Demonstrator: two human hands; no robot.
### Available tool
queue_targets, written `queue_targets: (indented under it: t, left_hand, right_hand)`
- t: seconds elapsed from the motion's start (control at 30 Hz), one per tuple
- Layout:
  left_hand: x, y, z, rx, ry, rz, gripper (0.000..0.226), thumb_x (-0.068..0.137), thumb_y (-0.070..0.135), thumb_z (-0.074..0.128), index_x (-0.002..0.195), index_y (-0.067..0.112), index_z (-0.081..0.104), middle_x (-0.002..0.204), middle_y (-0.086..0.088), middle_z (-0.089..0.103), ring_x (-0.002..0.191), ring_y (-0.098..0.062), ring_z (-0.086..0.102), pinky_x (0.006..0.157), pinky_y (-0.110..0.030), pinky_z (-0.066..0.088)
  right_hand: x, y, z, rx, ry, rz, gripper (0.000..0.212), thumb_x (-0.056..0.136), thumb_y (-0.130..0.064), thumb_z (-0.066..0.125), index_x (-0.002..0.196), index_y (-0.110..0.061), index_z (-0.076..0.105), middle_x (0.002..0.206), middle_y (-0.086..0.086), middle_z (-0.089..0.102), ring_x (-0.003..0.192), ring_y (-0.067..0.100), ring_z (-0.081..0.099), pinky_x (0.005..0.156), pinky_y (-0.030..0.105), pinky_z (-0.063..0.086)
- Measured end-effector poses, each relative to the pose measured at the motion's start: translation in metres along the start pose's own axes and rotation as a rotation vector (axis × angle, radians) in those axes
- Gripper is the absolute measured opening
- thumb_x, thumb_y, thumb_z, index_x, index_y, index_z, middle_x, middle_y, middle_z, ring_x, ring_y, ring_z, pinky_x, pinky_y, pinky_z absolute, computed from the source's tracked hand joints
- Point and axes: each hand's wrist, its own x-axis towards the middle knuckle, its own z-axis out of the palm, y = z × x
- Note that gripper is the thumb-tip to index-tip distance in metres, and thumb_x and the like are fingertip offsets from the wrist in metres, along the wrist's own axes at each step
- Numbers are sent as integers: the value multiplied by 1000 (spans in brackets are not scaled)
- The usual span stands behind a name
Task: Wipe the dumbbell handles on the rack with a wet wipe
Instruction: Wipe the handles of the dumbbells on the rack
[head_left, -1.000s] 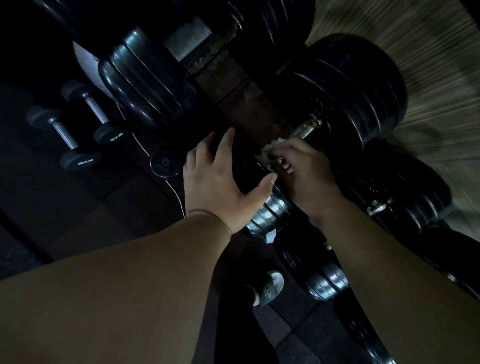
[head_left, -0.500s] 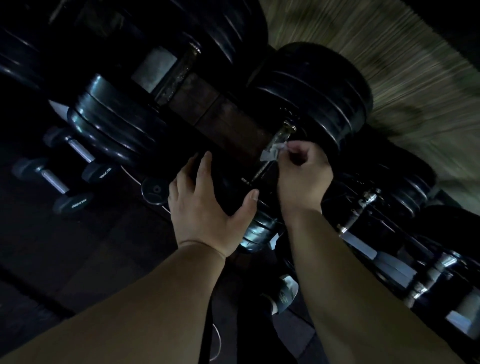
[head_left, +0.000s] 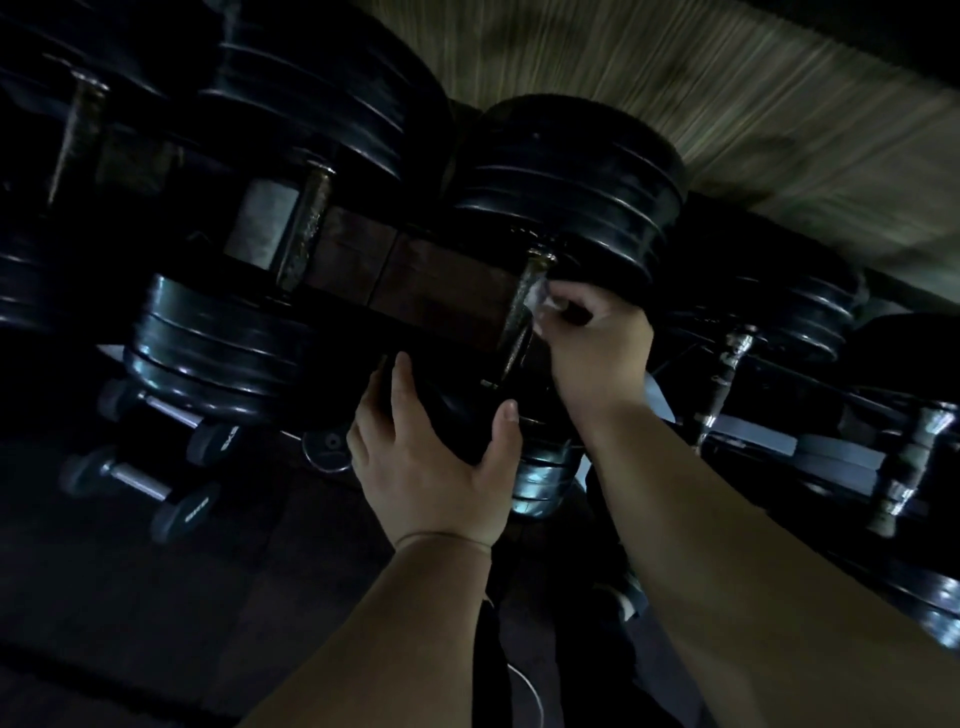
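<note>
Your left hand (head_left: 436, 467) comes first: its fingers and thumb are spread and wrapped over the dumbbell's near head (head_left: 545, 478), clasping it; use that hold to stop the bar rolling. Just beyond, your right hand (head_left: 597, 338) has its fingers curled in, pinching the wet wipe (head_left: 540, 301) against the far end of the handle (head_left: 519, 322), close under the far head (head_left: 571, 208). The dumbbell lies across the rack (head_left: 441, 280). Fold the wipe around the knurled bar and draw it along the full length, twisting as you go.
</note>
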Motion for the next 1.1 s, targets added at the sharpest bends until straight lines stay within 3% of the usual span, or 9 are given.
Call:
queue_targets:
  t: [0.07,0.17,0.27,0.37,0.47,0.57,0.73,0.83,1.1]
  left_hand:
    - [0,0,1,-1,1,2,99,77,77,53,156,19,40,154,-10,45,138,-29,44,112,-55,42]
    - [0,0,1,10,1,5,99,77,78,53,156,20,39,155,-9,44,139,-29,43,112,-54,42]
    - [0,0,2,6,12,12,100,77,78,53,156,19,41,155,-10,45,138,-30,45,112,-54,42]
    - [0,-1,1,-5,15,21,100,77,79,52,156,18,41,155,-11,45,138,-31,45,114,-53,41]
    - [1,-1,1,5,14,25,100,76,79,52,156,19,41,155,-10,45,138,-31,45,115,-44,34]
    - [1,-2,2,11,11,29,101,75,79,52,156,19,41,155,-9,44,139,-31,43,113,-37,26]
    - [1,-4,3,1,7,42,100,76,78,54,156,18,41,155,-10,45,140,-31,43,114,-47,36]
    - [2,-4,2,-3,8,41,100,76,78,54,156,18,42,155,-10,45,139,-32,44,113,-49,38]
    - [0,-3,3,2,20,50,99,77,78,53,156,19,42,154,-8,45,139,-29,43,113,-48,39]
  right_hand:
    - [7,-1,5,-4,50,-91,14,92,-20,72,95,-33,78,101,-11,73,94,0,69,85,21,57]
    - [7,2,5,-45,53,-219,26,89,-3,69,92,-27,78,105,-9,68,98,-6,63,86,9,49]
    - [0,13,-4,-138,-80,-318,26,83,4,69,89,-20,79,96,-14,67,95,-5,63,84,8,47]
    - [0,23,-9,-242,-205,-330,22,84,0,74,96,-17,80,95,-14,67,94,-4,64,82,7,47]
    - [3,16,1,-229,-96,-353,18,87,-8,71,97,-20,80,100,-4,70,93,-1,65,83,11,50]
    - [4,4,8,-164,28,-319,16,90,-11,70,101,-19,79,109,0,65,93,-10,60,80,2,44]
    - [-7,5,-3,-167,-117,-185,13,89,-13,73,97,-21,79,87,-23,68,88,-17,62,75,0,42]
    - [-9,7,-8,-221,-206,-179,14,87,-8,74,94,-19,79,79,-25,67,79,-20,60,69,-1,41]
    - [12,-3,4,-21,56,-180,7,91,-26,74,96,-26,78,91,-18,73,89,-9,66,75,8,50]
